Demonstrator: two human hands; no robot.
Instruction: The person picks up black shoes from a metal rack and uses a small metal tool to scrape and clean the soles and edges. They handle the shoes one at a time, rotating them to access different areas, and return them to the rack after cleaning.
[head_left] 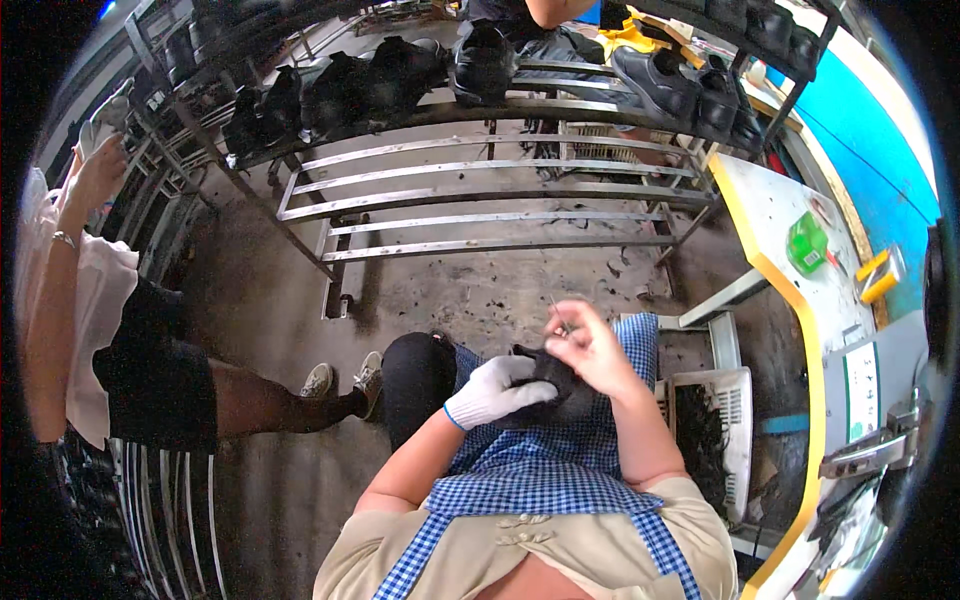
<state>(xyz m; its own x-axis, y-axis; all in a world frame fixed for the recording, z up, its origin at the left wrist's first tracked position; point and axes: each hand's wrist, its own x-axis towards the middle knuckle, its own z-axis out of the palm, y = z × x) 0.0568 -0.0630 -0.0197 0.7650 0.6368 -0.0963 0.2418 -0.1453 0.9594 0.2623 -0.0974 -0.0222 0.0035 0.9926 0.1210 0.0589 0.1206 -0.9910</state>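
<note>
My left hand, in a white knitted glove with a blue cuff edge, is closed on a black shoe that rests on my lap. Its fingers lie over the shoe's near left side. Bare, my right hand is raised at the shoe's upper right edge with fingers pinched together. A thin, needle-like thing sticks up from that pinch; motion blur hides its exact kind. Beneath the shoe spreads my blue checked apron.
Ahead stands a metal rack with black shoes along its upper shelf. On my right are a yellow-edged workbench bearing a green container, and a white basket with black scraps. At left, another person stands near.
</note>
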